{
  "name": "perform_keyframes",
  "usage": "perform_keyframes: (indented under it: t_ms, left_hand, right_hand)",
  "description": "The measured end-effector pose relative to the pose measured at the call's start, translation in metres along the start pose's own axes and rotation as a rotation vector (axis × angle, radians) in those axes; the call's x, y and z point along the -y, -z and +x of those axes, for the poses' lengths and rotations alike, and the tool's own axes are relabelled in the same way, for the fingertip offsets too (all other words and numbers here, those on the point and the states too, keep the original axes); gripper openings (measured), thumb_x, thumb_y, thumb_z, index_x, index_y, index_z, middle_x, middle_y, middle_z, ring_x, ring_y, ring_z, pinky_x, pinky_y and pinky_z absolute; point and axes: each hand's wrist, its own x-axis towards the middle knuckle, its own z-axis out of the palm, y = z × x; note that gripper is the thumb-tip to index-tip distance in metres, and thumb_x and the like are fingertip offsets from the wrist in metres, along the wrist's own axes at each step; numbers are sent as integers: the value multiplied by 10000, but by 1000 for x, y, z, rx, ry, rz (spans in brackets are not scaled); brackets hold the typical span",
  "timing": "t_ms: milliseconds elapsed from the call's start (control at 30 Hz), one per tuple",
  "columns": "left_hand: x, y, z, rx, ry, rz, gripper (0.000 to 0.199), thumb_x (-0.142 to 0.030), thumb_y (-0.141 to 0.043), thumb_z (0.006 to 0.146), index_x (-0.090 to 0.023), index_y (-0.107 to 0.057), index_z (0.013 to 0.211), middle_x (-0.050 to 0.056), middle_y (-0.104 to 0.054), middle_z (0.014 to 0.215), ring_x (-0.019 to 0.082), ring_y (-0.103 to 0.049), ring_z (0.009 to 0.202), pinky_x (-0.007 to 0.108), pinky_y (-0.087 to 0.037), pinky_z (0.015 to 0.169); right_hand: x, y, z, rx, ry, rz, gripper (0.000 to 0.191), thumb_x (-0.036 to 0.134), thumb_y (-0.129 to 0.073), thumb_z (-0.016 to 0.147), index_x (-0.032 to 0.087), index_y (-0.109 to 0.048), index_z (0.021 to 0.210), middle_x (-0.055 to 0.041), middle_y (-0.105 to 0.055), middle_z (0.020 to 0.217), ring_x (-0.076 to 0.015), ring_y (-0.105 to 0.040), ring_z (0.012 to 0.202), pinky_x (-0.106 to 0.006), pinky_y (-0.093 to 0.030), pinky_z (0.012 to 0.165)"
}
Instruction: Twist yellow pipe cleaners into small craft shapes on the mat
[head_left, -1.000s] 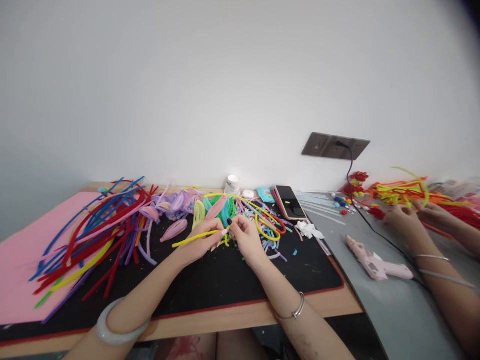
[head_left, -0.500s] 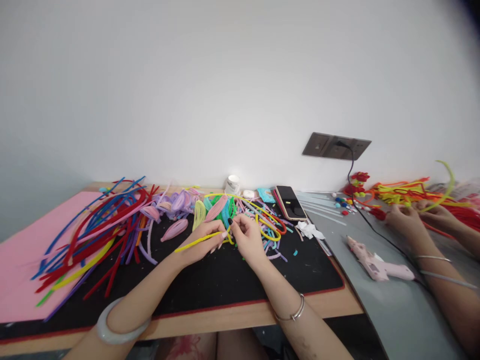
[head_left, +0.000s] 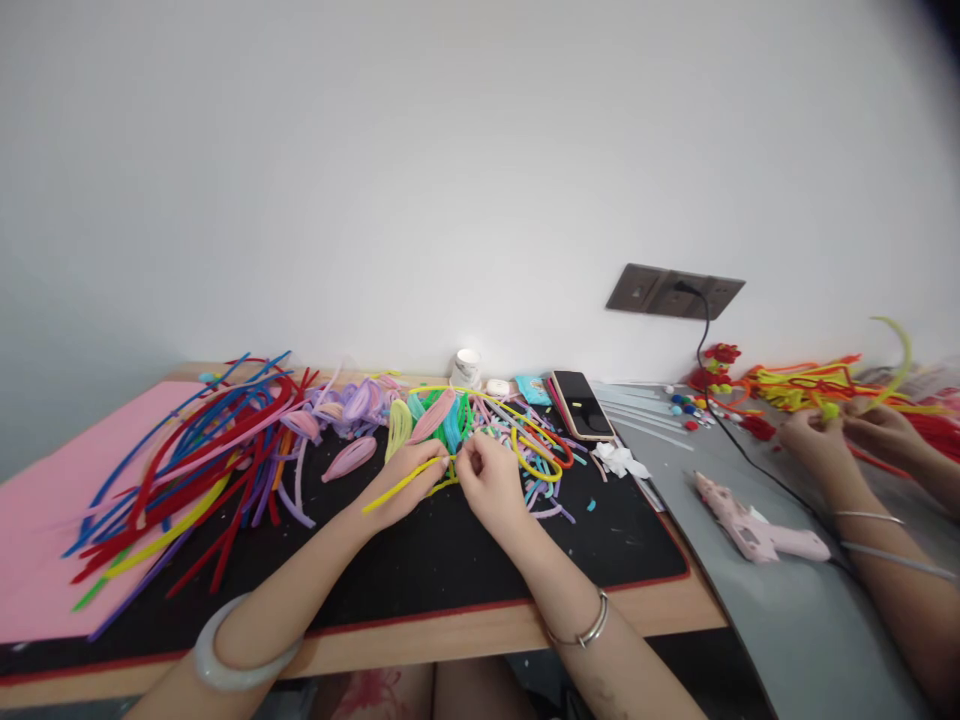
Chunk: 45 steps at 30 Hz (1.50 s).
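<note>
A yellow pipe cleaner (head_left: 401,486) runs across the back of my left hand (head_left: 409,480), whose fingers are closed on it. Close beside it, my right hand (head_left: 491,485) has its fingers curled into a pinch at the same yellow piece; the exact grip of its fingertips is hidden. A short yellow stretch shows below and between the hands. Both hands hover over the black mat (head_left: 450,570). Just behind them lie green and teal pipe cleaners (head_left: 450,415), a pale yellow bundle (head_left: 398,430) and a pink bundle (head_left: 435,418).
Loose red and blue pipe cleaners (head_left: 202,450) spread over pink sheets (head_left: 45,560) at left. A paper cup (head_left: 466,368) and a phone (head_left: 581,405) stand behind. At right are a pink glue gun (head_left: 757,525), its cord, and a co-worker's hands (head_left: 817,440) holding yellow-green pieces.
My left hand has shifted slightly right, nearer my right hand. My right hand's fingers have curled further in. The co-worker's hands have moved slightly.
</note>
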Motion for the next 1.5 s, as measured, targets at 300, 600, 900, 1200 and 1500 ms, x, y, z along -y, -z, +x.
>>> perform_keyframes:
  t_ms: [300, 600, 900, 1200, 1500]
  left_hand:
    - [0, -1, -1, 33, 50, -132, 301, -394, -427, 849, -176, -407, 642, -52, -402, 505, 77, -368, 427, 198, -292, 425]
    - [8, -4, 1, -18, 65, -241, 302, -430, -418, 851, -184, -425, 676, -59, -381, 467, 79, -331, 402, 208, -248, 401]
    - [10, 0, 4, -53, 46, -105, 238, -361, -465, 807, -173, -475, 661, -77, -342, 477, 68, -291, 408, 198, -212, 402]
    - [15, 6, 3, -157, 58, -185, 254, -389, -485, 812, -174, -474, 678, -70, -374, 491, 72, -327, 413, 198, -240, 417]
    - [11, 6, 2, -57, 54, -297, 202, -344, -503, 804, -158, -514, 725, -64, -422, 505, 58, -336, 416, 181, -247, 416]
  right_hand:
    - [2, -3, -4, 22, -10, 8, 201, 180, -431, 807, 185, -362, 619, 41, -380, 540, -89, -377, 499, -213, -269, 505]
    - [8, -3, -9, 111, 133, -160, 190, 189, -420, 852, 181, -444, 664, 3, -488, 631, -105, -470, 582, -205, -330, 565]
    - [9, -1, -8, 191, 171, -214, 151, 217, -449, 860, 193, -544, 745, -22, -572, 742, -125, -527, 670, -213, -358, 600]
    - [7, 0, 0, 90, -95, 208, 78, 174, -451, 785, 174, -525, 809, 22, -528, 677, -82, -402, 477, -206, -318, 488]
    - [2, -6, 1, 297, -252, 574, 188, 301, -486, 798, 165, -510, 671, 33, -490, 568, -70, -373, 454, -193, -290, 445]
